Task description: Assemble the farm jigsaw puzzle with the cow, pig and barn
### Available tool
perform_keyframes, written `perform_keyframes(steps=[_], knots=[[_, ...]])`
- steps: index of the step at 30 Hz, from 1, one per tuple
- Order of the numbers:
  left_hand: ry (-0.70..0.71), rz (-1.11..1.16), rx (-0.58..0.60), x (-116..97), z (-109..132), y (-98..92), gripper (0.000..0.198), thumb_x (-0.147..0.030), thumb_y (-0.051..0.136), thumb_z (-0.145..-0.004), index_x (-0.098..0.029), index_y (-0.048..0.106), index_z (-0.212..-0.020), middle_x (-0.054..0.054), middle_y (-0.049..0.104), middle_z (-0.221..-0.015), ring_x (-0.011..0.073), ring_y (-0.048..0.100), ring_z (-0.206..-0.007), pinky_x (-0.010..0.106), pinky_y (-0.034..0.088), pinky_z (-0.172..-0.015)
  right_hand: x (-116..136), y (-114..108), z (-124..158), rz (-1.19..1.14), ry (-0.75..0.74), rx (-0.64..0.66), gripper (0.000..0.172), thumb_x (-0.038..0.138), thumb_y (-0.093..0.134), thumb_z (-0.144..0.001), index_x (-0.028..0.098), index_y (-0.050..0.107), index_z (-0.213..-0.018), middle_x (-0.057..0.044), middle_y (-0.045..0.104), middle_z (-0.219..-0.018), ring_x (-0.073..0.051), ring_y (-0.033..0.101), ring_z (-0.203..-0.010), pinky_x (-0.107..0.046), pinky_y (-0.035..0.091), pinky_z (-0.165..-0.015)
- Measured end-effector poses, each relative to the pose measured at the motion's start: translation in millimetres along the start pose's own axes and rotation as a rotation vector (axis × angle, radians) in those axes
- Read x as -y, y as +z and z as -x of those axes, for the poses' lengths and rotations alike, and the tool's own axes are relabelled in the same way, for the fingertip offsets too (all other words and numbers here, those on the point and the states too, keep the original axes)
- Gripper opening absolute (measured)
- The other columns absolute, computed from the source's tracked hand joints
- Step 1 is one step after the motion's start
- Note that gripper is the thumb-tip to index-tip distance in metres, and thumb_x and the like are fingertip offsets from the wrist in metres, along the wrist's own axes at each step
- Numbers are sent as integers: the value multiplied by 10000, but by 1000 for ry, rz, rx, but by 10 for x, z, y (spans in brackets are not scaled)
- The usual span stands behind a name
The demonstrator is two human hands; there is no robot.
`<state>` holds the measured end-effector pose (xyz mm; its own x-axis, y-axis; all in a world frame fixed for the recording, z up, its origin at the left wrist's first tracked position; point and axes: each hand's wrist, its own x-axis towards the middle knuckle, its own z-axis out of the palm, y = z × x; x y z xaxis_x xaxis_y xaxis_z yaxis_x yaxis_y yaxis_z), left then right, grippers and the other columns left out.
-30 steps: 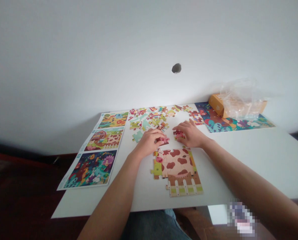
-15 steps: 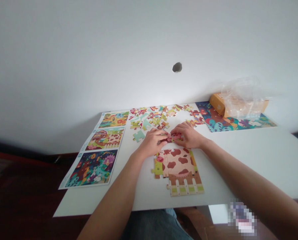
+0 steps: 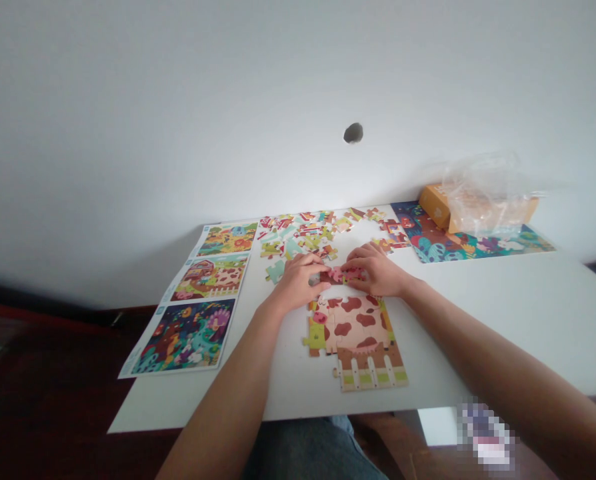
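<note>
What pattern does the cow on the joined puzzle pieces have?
The cow is pale pink with reddish-brown patches; the head view shows it best.

The pieces (image 3: 335,274) are pink and brown, the cow (image 3: 357,321) pale pink with red-brown patches, the fence (image 3: 371,372) white, the box (image 3: 434,208) orange, the table (image 3: 503,307) white.

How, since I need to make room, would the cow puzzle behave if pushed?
The cow puzzle would probably slide, since it lies flat on a smooth-looking table. It might split, being joined from separate knobbed pieces.
</note>
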<state>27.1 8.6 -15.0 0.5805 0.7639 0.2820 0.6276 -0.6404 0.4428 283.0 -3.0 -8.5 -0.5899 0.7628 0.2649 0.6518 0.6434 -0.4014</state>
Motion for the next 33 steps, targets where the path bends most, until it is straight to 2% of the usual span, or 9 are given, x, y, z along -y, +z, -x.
perform_keyframes(steps=[4, 7, 11, 16, 20, 25, 33], knots=[[0, -2, 4, 11, 0, 20, 261, -284, 762, -803, -251, 741, -1062, 53, 652, -1153, 275, 567, -1116, 469, 436, -1028, -13, 14, -5, -23, -7, 10, 300, 390, 660, -852, 249, 743, -1104, -94, 656, -1099, -264, 542, -1001, -467, 337, -972], [-13, -6, 10, 14, 11, 4, 340, -270, 764, -792, -246, 719, -1128, 57, 644, -1164, 280, 552, -1143, 465, 432, -1035, -17, 16, -4, -16, 0, 3, 305, 371, 667, -841, 243, 734, -1109, -87, 661, -1087, -263, 548, -1004, -451, 345, -972], [-31, -24, 24, 29, 33, -35, 442, -172, 677, -814, -271, 662, -1244, 52, 633, -1171, 271, 543, -1146, 455, 426, -1038, -26, -5, 0, -6, 26, -2, 303, 335, 674, -814, 226, 731, -1091, -91, 672, -1063, -269, 562, -997, -429, 364, -952], [-74, -69, -7, 60, 32, -44, 451, -51, 547, -811, -264, 695, -1180, 48, 643, -1126, 269, 549, -1122, 473, 421, -1008, -37, -37, 11, 4, 41, 3, 292, 348, 684, -801, 227, 735, -1062, -94, 678, -1051, -268, 580, -984, -419, 378, -930], [-25, -42, -69, 7, 14, -4, 340, -112, 605, -829, -266, 730, -1105, 46, 653, -1078, 258, 559, -1090, 448, 432, -1001, -34, -22, 22, 26, 52, -20, 326, 359, 678, -800, 215, 720, -1089, -104, 677, -1032, -272, 581, -974, -415, 385, -912], [80, -38, 1, -116, -4, 45, 223, -273, 691, -871, -284, 743, -1087, 42, 667, -1150, 273, 551, -1120, 487, 398, -1025, -48, -18, 28, 47, 53, -25, 346, 346, 668, -796, 209, 704, -1111, -101, 677, -1021, -273, 580, -972, -414, 385, -911], [72, 33, -26, -111, -23, 38, 71, -250, 729, -848, -267, 752, -913, 21, 707, -1169, 264, 580, -1157, 487, 404, -1044, -70, -83, 50, 83, 80, -27, 314, 326, 653, -781, 210, 739, -1060, -102, 667, -1003, -268, 582, -947, -426, 373, -903]])
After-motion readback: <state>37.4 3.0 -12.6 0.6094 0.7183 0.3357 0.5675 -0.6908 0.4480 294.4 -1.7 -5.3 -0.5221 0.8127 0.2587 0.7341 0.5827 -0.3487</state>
